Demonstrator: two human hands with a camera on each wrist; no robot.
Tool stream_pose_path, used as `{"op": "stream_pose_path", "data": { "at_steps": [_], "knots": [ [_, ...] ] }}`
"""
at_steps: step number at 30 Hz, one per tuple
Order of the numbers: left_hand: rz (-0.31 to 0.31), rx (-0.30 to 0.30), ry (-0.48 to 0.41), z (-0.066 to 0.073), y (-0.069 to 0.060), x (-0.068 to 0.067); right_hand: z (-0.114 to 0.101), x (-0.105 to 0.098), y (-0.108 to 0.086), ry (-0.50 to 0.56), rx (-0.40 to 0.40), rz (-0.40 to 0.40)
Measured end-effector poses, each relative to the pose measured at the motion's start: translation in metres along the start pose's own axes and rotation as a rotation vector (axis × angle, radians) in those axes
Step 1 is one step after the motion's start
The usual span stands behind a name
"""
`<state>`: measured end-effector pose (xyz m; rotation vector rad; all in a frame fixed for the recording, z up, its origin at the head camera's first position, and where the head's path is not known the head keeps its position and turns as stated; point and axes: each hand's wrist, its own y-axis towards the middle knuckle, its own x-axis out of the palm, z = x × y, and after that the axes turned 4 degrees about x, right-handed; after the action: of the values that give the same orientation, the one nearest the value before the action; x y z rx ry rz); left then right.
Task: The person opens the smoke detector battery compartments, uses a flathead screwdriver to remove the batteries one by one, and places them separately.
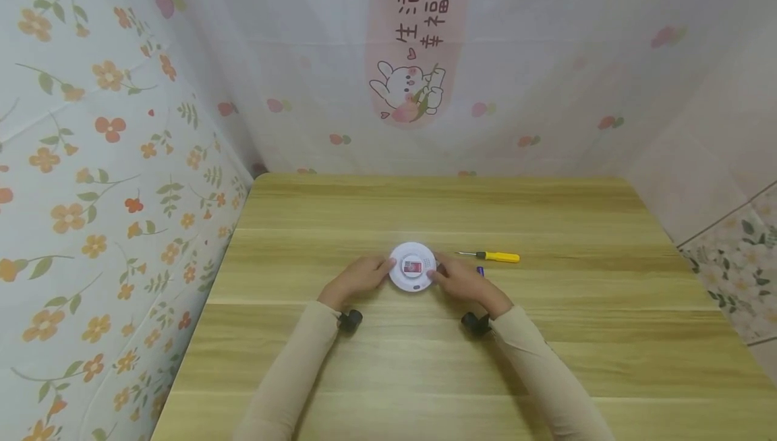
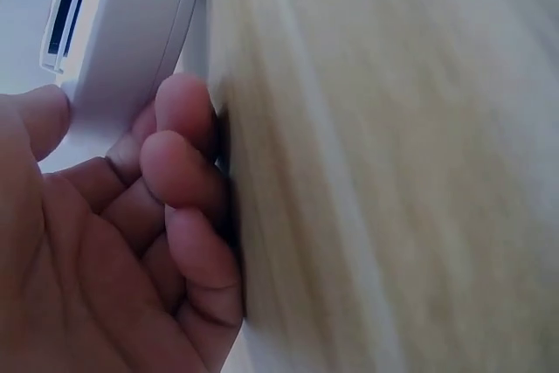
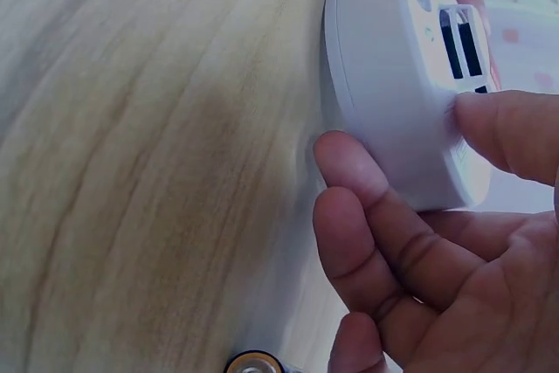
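A round white smoke detector (image 1: 413, 286) lies between both hands on the table, its slotted side up and a red-and-white label in the middle. My left hand (image 1: 363, 275) grips its left edge; in the left wrist view the thumb is on the rim and the fingers are curled low against the side. From the right, my right hand (image 1: 463, 280) holds the opposite edge, thumb on the top face and fingers along the side wall (image 3: 380, 85). Just beyond the right hand, a blue battery (image 1: 480, 270) is partly hidden; its end (image 3: 254, 363) shows in the right wrist view.
A screwdriver (image 1: 502, 257) with a yellow handle lies right of the detector, its tip pointing left. The wooden table (image 1: 388, 373) reaches back to a printed curtain (image 1: 303, 56). Flowered cloth (image 1: 91, 191) hangs along the left side.
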<state>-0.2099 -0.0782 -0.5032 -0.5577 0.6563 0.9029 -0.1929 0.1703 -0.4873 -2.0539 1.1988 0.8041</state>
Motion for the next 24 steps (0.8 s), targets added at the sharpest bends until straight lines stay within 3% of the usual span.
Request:
{"op": "stream_pose_path", "data": {
  "at_steps": [14, 24],
  "knots": [
    [-0.017, 0.0, 0.051, 0.0, 0.001, 0.001, -0.004, -0.002, 0.004, -0.029, 0.012, -0.044],
    [-0.019, -0.002, 0.045, -0.001, 0.0, 0.0, -0.011, -0.003, 0.006, 0.049, 0.048, -0.105]
  ]
}}
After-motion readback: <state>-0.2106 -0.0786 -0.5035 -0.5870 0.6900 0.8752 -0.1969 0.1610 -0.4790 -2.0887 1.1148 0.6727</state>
